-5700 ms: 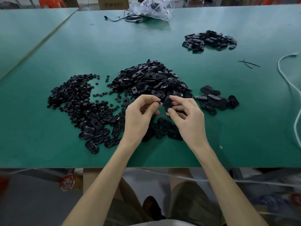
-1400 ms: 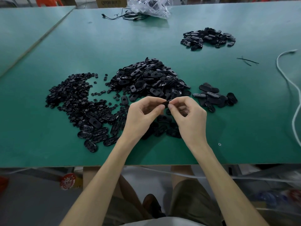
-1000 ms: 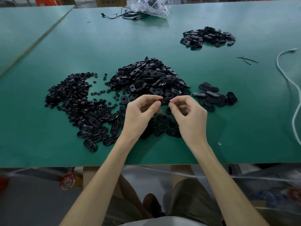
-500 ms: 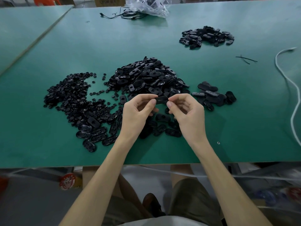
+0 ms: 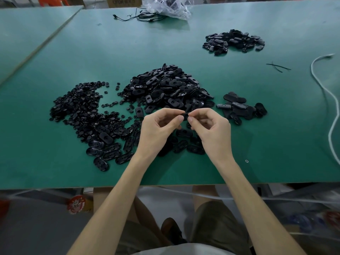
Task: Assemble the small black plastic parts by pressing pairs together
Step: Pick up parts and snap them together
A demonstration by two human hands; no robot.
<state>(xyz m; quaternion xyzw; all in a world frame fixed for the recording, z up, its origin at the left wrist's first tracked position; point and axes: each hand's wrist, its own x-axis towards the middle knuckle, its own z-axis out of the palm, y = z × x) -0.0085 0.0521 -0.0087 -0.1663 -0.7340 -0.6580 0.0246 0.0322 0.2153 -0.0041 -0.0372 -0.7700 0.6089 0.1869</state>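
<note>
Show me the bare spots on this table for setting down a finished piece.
Bare green lies right of the right hand, out to the white cable; also the near left corner, and beyond the middle pile. Crowded: from the right cluster past the left hand through the small-parts pile.

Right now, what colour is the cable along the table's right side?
White; the cable shows best in the head view.

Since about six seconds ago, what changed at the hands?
Then the right hand alone held up the black part, face showing, the left hand beside it. Now both pinch it between their fingertips, turned edge-on. The piles on the green table lie as they were.
</note>
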